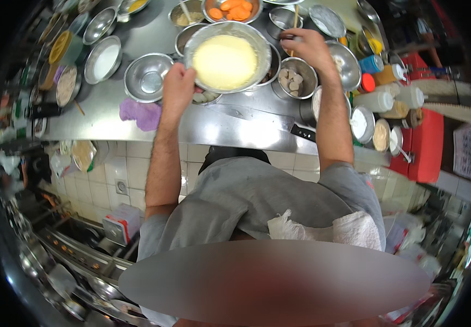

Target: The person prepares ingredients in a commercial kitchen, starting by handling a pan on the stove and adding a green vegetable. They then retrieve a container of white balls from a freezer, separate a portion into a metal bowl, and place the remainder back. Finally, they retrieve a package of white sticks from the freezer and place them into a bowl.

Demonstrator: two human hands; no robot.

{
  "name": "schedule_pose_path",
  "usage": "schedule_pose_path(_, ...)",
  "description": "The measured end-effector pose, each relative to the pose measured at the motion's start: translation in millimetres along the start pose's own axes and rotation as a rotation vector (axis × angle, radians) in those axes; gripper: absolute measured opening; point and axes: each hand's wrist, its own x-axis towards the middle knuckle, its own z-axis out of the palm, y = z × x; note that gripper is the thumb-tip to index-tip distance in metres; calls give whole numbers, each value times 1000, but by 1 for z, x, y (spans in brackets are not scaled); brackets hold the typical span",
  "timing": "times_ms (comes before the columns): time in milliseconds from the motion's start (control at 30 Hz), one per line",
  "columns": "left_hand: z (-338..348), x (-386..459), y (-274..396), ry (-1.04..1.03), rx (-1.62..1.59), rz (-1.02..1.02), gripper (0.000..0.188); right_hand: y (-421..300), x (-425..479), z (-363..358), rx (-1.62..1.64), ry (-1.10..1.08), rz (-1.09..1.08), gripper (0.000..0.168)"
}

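My left hand (179, 83) grips the left rim of a large metal bowl (265, 57) holding pale yellow liquid (225, 61). The bowl is held over several smaller bowls. To its right, my right hand (305, 44) is over a small bowl with its fingers closed around something dark, by a wooden stick (296, 18); what exactly it holds is hard to make out. Just below that hand stands a metal pot (303, 67) of round whitish pieces. An empty metal bowl (149, 77) is left of my left hand, with a purple cloth (141, 114) in front of it.
A knife (303, 133) lies near the front edge of the steel table (219, 131). Squeeze bottles (374, 101) and small bowls of white powder (362, 124) crowd the right side. A bowl of orange slices (233, 9) is at the back, a bowl of white liquid (105, 61) at the left.
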Motion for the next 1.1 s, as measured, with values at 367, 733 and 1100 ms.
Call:
schedule_pose_path(367,92,-19,-14,238,204,155,25,-12,-34,-34,580,21,-143,25)
schedule_pose_path(733,58,-68,-32,526,-344,243,42,-113,-71,78,871,-521,-172,23)
schedule_pose_path(1100,-84,-480,-64,1328,-1305,802,54,-274,-437,287,382,-931,-1283,32)
